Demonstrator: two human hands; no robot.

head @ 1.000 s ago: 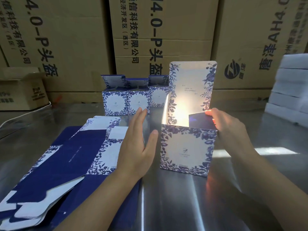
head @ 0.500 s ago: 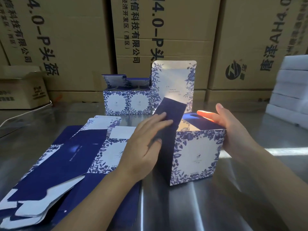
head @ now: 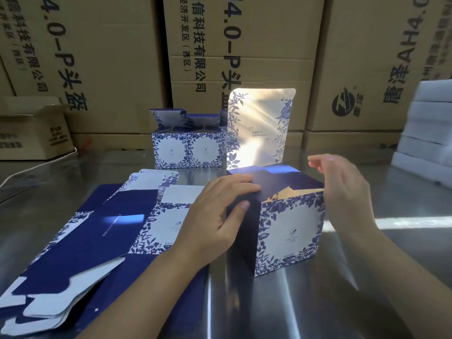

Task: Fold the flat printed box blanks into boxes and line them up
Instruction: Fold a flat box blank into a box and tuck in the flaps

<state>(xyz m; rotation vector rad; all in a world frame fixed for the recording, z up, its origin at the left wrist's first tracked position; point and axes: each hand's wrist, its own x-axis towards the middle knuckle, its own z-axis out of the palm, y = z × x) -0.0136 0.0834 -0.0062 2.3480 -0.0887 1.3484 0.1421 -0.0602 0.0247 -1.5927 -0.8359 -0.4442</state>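
- Brown shipping cartons point(head: 244, 45) wall off the far edge of the steel table point(head: 318, 302), and the finished boxes point(head: 186, 150) stand in a row in front of them. The box point(head: 291, 231) you are folding sits mid-table, nearer you, with the flat blanks point(head: 73, 241) spread toward the near left corner.
- Your left hand point(head: 215, 216) has its fingers straight and together, pressing the dark side flap point(head: 264, 182) down over the box's open top, with the thumb on the dark side wall. Press too hard and the flap may cave inward or crease off its fold line.
- Your right hand point(head: 347, 192) is open, fingers loosely straight, just beside the box's right wall; I cannot tell whether it touches. With nothing firm bracing that side, the left hand's push could slide the light box on the slick steel or rack it out of square.
- The tall lid point(head: 259, 128) stands upright at the back. If the side flaps spring up before you fold it down, its tuck could jam or buckle.
- The blanks lie just beside the box, so a skid that way could ride onto them and scuff the print.
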